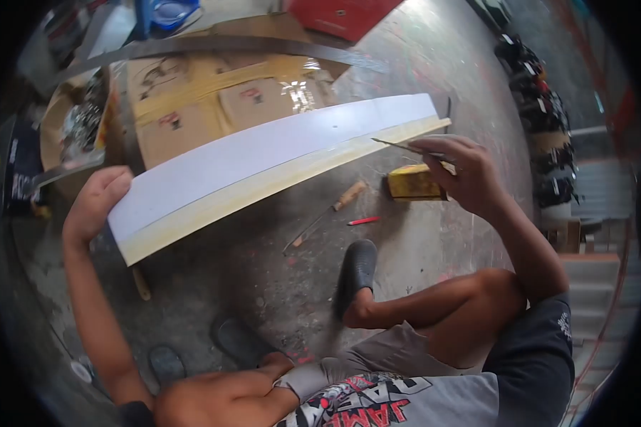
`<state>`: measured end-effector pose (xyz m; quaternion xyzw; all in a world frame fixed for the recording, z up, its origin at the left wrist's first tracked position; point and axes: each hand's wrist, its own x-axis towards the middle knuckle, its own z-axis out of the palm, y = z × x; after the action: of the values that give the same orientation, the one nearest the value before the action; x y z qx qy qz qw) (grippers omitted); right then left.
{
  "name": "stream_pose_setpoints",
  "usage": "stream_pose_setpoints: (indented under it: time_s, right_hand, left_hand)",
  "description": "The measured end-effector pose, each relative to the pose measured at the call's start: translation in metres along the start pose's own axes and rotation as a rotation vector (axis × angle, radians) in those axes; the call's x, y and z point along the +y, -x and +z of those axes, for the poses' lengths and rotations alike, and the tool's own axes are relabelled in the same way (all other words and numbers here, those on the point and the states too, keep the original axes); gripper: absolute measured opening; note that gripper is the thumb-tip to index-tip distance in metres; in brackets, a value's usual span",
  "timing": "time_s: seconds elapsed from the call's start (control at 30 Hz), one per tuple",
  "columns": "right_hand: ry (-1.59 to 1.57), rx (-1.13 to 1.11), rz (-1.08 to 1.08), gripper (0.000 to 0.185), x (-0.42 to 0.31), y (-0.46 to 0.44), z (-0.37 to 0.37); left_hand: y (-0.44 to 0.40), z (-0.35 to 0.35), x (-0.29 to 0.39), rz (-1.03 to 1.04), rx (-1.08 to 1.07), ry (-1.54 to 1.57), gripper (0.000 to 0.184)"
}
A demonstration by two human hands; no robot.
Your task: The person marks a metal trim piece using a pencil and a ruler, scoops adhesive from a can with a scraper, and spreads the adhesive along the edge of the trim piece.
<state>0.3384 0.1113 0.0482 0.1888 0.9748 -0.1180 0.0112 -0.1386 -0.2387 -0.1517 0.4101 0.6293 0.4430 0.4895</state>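
A long white panel with a yellowish strip along its near edge slants across the view, its right end farther away. My left hand is closed around the panel's left end. Over the right part of the strip, my right hand pinches a thin pointed tool, its tip close to the strip; whether it touches is unclear. Below that hand lies a yellow box on the floor. A wooden-handled tool and a red marker lie on the floor below the panel.
Flattened cardboard lies beyond the panel, with a long grey strip across it. An open box of small items stands at the left. A red case is at the top. Dark objects line the right side.
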Motion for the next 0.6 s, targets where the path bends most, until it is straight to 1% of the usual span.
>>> stream_pose_setpoints:
  time_s: [0.03,0.17,0.37,0.47,0.6]
  right_hand:
    - [0.187,0.006,-0.089,0.048,0.011,0.004,0.005]
    - [0.306,0.065,-0.223,0.057,0.03,0.003,0.031]
    - [0.365,0.038,-0.228,0.058,0.041,0.003,0.047]
    - [0.344,0.021,-0.196,0.071,0.048,0.006,0.054]
    - [0.346,0.014,-0.194,0.071,0.047,0.005,0.058]
  left_hand:
    - [0.001,-0.001,-0.003,-0.006,0.004,0.003,0.043]
    - [0.003,0.002,-0.003,-0.013,0.049,0.009,0.044]
    - [0.005,0.002,-0.006,-0.018,0.072,0.015,0.047]
    - [0.006,0.002,-0.006,-0.018,0.086,0.007,0.048]
    - [0.007,0.004,-0.001,-0.028,0.087,0.016,0.049]
